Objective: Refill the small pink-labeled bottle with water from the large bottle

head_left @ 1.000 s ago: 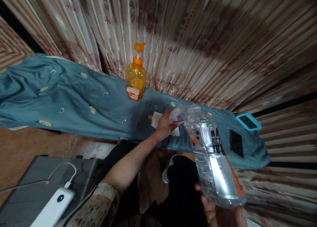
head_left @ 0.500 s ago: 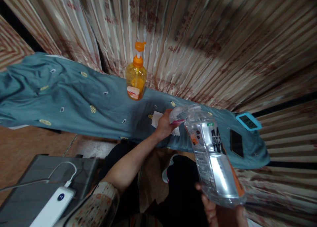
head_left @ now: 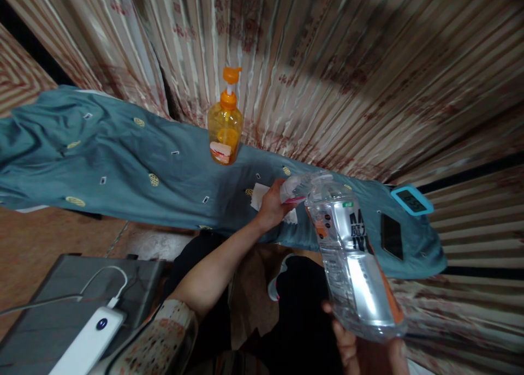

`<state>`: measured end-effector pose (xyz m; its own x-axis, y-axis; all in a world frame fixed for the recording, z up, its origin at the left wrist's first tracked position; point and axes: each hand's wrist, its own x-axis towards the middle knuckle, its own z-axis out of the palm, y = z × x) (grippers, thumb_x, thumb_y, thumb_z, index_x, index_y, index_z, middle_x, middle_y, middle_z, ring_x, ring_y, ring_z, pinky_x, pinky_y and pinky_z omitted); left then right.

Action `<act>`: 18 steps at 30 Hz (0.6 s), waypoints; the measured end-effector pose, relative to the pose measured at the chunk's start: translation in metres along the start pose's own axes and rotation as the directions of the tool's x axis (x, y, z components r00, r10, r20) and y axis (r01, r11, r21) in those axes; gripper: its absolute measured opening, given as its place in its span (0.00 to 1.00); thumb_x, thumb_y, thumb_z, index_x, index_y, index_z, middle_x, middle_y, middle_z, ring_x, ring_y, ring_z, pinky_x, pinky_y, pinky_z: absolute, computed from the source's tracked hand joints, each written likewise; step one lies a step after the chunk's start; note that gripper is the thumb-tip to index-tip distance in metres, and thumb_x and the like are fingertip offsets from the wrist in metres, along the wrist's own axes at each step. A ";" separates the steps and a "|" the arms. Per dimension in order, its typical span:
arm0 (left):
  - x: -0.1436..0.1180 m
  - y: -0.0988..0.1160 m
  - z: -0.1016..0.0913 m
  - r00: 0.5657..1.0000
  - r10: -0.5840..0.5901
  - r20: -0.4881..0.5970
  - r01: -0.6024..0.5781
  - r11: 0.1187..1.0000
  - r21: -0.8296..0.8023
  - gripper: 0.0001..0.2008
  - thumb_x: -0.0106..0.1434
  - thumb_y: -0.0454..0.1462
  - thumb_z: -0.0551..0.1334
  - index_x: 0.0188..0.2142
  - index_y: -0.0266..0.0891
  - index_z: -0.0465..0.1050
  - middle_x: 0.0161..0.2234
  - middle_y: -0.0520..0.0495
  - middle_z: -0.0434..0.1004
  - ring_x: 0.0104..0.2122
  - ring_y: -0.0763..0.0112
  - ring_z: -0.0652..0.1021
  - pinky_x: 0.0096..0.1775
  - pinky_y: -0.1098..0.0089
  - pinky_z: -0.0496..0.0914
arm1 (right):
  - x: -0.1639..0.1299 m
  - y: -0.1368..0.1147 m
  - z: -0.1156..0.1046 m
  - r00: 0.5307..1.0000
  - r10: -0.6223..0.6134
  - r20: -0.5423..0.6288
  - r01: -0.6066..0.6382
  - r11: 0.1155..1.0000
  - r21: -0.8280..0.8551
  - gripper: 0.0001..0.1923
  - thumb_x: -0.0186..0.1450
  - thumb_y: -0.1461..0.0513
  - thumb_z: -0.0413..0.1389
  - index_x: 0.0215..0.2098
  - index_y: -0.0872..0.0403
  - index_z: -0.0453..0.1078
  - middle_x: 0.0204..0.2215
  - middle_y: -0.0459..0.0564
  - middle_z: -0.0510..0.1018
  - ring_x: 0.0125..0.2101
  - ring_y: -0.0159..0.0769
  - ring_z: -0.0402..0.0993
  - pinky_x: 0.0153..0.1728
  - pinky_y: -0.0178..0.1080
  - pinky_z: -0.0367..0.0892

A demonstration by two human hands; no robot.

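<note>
My right hand (head_left: 362,350) grips the bottom of a large clear plastic bottle (head_left: 347,255), tilted with its open neck pointing up and away. Its neck meets a small clear container with a pink label (head_left: 292,192), which my left hand (head_left: 270,208) holds over the teal cloth (head_left: 123,162). A white tissue (head_left: 258,196) lies under my left hand. An orange pump bottle (head_left: 224,128) stands upright on the cloth farther back.
A black phone (head_left: 391,236) and a blue-framed digital clock (head_left: 411,200) lie on the cloth at the right. A white power bank (head_left: 88,345) with a cable rests on a grey laptop (head_left: 49,315) at lower left. Patterned curtains (head_left: 327,64) hang behind.
</note>
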<state>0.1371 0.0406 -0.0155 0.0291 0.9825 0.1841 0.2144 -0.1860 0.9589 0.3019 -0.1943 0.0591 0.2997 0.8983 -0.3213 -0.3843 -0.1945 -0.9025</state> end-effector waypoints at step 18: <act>0.000 0.000 0.001 1.000 -0.002 -0.003 0.002 1.000 0.016 0.28 0.50 0.33 0.71 0.50 0.36 0.63 0.45 0.41 0.77 0.46 0.55 0.78 0.48 0.59 0.71 | -0.002 -0.003 0.010 0.997 0.046 -0.070 -0.039 0.995 0.097 0.29 0.57 0.44 0.64 0.55 0.38 0.70 0.46 0.50 0.81 0.37 0.48 0.82 0.30 0.45 0.80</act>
<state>0.1379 0.0411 -0.0159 0.0263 0.9827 0.1831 0.2296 -0.1842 0.9557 0.2944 -0.1914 0.0654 0.3419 0.8589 -0.3812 -0.4787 -0.1899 -0.8572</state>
